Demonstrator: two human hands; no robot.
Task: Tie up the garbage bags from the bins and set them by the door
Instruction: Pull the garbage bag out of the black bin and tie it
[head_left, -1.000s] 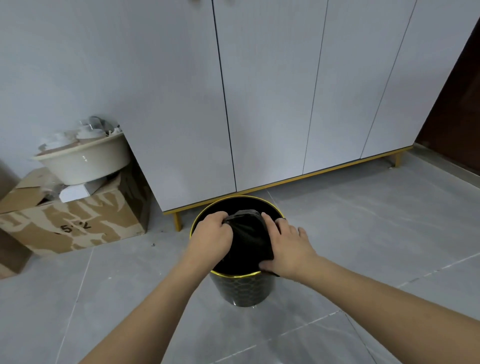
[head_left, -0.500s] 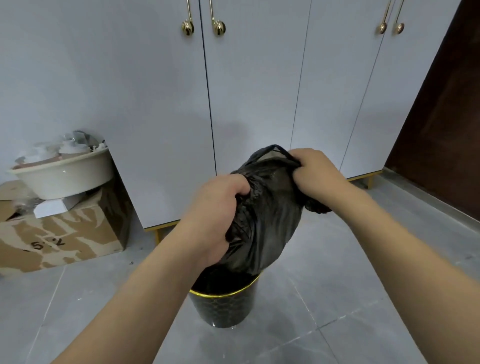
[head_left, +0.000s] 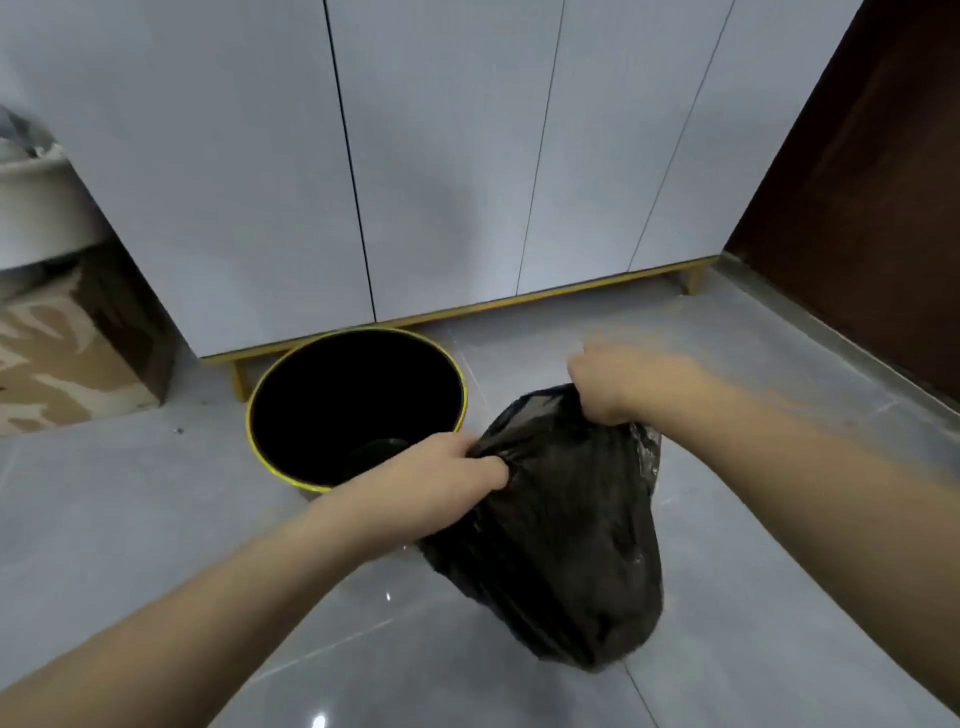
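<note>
A full black garbage bag (head_left: 566, 551) hangs over the grey tile floor, to the right of the bin. My left hand (head_left: 441, 478) grips the bag's gathered top on its left side. My right hand (head_left: 618, 382) grips the top on the far right side. The bag's mouth is bunched between the two hands. The round black bin (head_left: 358, 410) with a gold rim stands on the floor to the left, with a dark inside. The bag's bottom is near the floor; I cannot tell if it touches.
White cabinet doors (head_left: 441, 171) on gold legs stand right behind the bin. A dark brown door (head_left: 862, 208) is at the right. At the left edge, a cardboard box (head_left: 57, 358) carries a pale basin (head_left: 36, 213).
The bag has come fully out of the bin and moved right and down, beside it. Both hands still hold its top. The view has tilted down.
</note>
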